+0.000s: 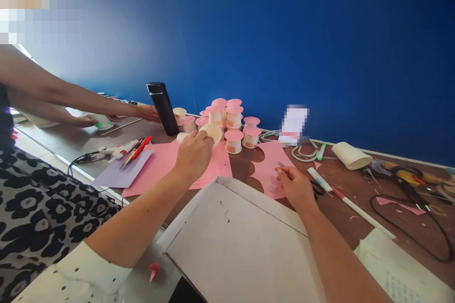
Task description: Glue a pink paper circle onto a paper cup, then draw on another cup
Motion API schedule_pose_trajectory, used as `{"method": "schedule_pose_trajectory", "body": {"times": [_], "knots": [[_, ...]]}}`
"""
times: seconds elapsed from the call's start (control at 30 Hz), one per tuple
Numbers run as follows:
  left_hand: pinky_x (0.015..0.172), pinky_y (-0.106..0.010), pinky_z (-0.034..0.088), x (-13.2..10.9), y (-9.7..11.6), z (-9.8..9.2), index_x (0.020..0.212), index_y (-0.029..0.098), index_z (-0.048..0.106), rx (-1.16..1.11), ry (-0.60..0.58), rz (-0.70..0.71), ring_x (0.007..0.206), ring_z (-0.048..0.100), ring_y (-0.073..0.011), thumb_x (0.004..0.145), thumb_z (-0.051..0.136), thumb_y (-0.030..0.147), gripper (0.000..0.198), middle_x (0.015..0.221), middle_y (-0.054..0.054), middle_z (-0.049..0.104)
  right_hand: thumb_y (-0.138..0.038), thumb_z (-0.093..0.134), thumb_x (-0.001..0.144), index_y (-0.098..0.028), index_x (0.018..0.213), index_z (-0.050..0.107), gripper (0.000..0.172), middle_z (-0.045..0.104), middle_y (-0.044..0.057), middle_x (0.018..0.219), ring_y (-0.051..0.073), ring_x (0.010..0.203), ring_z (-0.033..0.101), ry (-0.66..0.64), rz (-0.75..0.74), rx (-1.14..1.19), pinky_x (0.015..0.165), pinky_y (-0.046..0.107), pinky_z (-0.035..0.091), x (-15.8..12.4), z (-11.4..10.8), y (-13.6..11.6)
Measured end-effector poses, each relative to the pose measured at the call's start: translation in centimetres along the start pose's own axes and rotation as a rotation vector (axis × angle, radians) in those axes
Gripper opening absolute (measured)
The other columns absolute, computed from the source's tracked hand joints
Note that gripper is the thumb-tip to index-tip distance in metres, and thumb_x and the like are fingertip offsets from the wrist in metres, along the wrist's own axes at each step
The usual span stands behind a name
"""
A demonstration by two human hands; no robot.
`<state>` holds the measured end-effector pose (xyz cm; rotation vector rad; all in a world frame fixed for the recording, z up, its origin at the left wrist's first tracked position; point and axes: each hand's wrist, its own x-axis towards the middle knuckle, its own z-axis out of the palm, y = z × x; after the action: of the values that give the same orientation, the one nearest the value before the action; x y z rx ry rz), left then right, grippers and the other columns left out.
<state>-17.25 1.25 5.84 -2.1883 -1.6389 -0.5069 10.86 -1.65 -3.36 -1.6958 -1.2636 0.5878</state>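
My left hand [195, 154] is closed on a cream paper cup [212, 132], whose round opening shows above my fingers. Just behind it stand several small white cups with pink paper discs [233, 135] on top, some of them stacked. Over a pink sheet with scalloped cut edges [272, 161], my right hand [294, 185] has its fingers pinched together. Thin metal tips poke out past those fingers, and black loops show behind the hand, so it appears to hold scissors [317, 188]. Most of that tool is hidden. Pink paper [167, 161] lies beneath my left hand.
A white box [245, 246] is in front of me. Left are a black flask [163, 109], a glue gun [119, 150], red cutters [140, 147] and another person's hands [149, 112]. Right are a tipped paper cup [351, 155], a glue stick [320, 180], a rod [362, 213] and cables.
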Motion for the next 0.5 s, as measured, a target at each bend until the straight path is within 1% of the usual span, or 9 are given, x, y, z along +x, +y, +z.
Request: {"method": "schedule_pose_trajectory", "body": {"times": [0.1,0.2,0.27,0.33,0.4,0.47,0.5], "knots": [[0.074,-0.036,0.042,0.2,0.0,-0.6,0.084,0.02,0.068,-0.115,0.0,-0.044,0.09,0.054,-0.0237,0.088,0.041,0.02,0.026,0.093,-0.008,0.063,-0.05,0.056,0.072,-0.018,0.085,0.069,0.037,0.068,0.006,0.07,0.019,0.067,0.059,0.012,-0.008,0.004,0.065,0.031,0.043,-0.1,-0.1,-0.1],[0.069,-0.031,0.043,0.2,0.4,-1.1,0.081,0.023,0.068,-0.369,-0.003,-0.177,0.082,0.057,-0.0186,0.084,0.051,0.026,0.017,0.091,-0.004,0.064,-0.052,0.054,0.073,-0.018,0.085,0.068,0.039,0.068,0.006,0.072,0.018,0.066,0.058,0.027,-0.024,0.016,0.065,0.031,0.043,-0.1,-0.1,-0.1],[0.066,-0.029,0.044,0.0,1.5,-1.2,0.081,0.025,0.067,-0.575,0.001,-0.253,0.075,0.057,-0.0157,0.081,0.056,0.03,0.012,0.087,-0.001,0.065,-0.054,0.053,0.075,-0.017,0.088,0.068,0.042,0.068,0.006,0.075,0.017,0.065,0.057,0.047,-0.039,0.037,0.064,0.03,0.043,-0.1,-0.1,-0.2],[0.068,-0.027,0.046,-0.6,3.3,-1.2,0.081,0.025,0.067,-0.787,0.011,-0.284,0.076,0.059,-0.0144,0.078,0.059,0.03,0.01,0.086,0.0,0.066,-0.056,0.053,0.076,-0.017,0.093,0.066,0.045,0.068,0.006,0.077,0.014,0.061,0.054,0.077,-0.047,0.094,0.061,0.028,0.042,-0.2,-0.2,-0.3],[0.067,-0.026,0.046,-1.4,5.6,-1.1,0.083,0.025,0.066,-0.957,-0.084,-0.267,0.074,0.059,-0.0137,0.078,0.059,0.031,0.01,0.083,0.001,0.067,-0.058,0.053,0.077,-0.016,0.096,0.065,0.048,0.067,0.005,0.076,0.012,0.056,0.051,0.116,-0.029,0.184,0.058,0.027,0.041,-0.2,-0.5,-0.4],[0.062,-0.025,0.045,-2.1,8.0,-1.1,0.082,0.024,0.065,-1.088,-0.24,-0.223,0.072,0.059,-0.0136,0.078,0.059,0.031,0.01,0.082,0.0,0.067,-0.058,0.054,0.076,-0.016,0.096,0.065,0.048,0.065,0.004,0.073,0.011,0.055,0.049,0.168,0.031,0.26,0.055,0.025,0.04,-0.2,-0.8,-0.4],[0.061,-0.025,0.045,-2.3,9.0,-1.2,0.081,0.024,0.065,-1.144,-0.287,-0.213,0.071,0.059,-0.0136,0.077,0.06,0.031,0.01,0.084,-0.001,0.068,-0.057,0.054,0.076,-0.016,0.095,0.065,0.047,0.064,0.003,0.072,0.011,0.055,0.049,0.202,0.067,0.295,0.054,0.025,0.039,-0.2,-0.9,-0.3]]}}
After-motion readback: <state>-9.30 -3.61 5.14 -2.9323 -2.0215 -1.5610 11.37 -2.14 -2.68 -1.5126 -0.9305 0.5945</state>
